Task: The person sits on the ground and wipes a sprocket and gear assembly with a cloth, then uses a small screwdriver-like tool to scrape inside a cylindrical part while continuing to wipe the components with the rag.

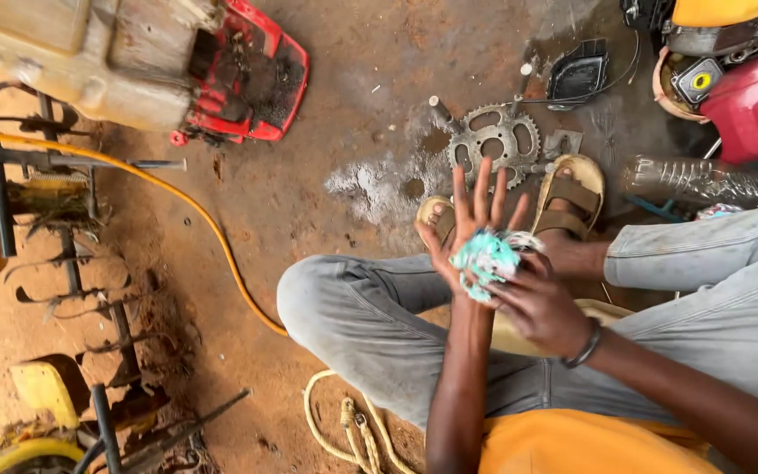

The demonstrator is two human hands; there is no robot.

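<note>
Right hand [539, 303] clenched around a turquoise-and-white cloth wad [487, 256], pressing it into the palm of the left hand [471, 224], whose fingers are spread flat, grasping nothing. Just beyond the fingertips, a toothed sprocket [493, 140] lies on the dirt floor. Further right, a clear plastic bottle [704, 182]; beside it, a red casing [756, 105].

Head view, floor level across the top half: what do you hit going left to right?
Yellow hose → red tray → sprocket → plastic bottle. Lower down, the left hand is spread open and the right hand presses a teal rag against its palm.
</note>
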